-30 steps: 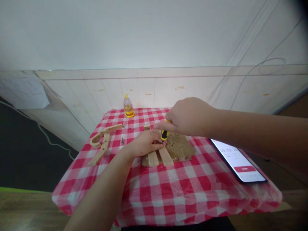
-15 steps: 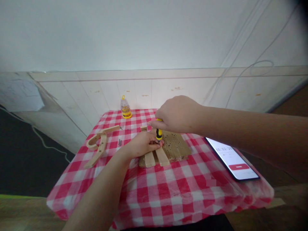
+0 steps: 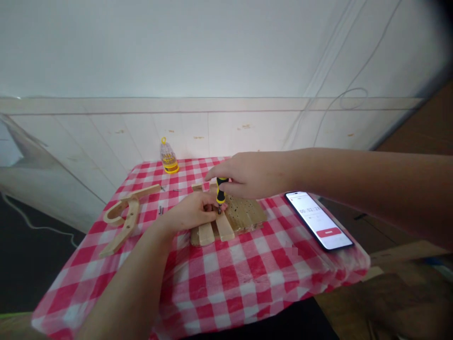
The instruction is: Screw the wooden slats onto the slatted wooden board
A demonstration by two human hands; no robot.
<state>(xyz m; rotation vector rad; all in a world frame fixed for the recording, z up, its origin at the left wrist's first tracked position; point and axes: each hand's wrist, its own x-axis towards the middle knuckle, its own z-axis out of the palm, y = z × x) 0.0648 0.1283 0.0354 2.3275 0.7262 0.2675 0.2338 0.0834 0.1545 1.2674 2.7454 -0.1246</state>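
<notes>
Gripping the yellow-and-black screwdriver (image 3: 221, 194) with the right hand (image 3: 253, 174), more loosely and straighter-fingered than a moment ago, probably between turns; curling the left hand (image 3: 191, 210) by the tool's tip, exact hold unclear, over a flat pale wooden strip (image 3: 225, 229) on a brown, hole-pitted board (image 3: 249, 211).
</notes>
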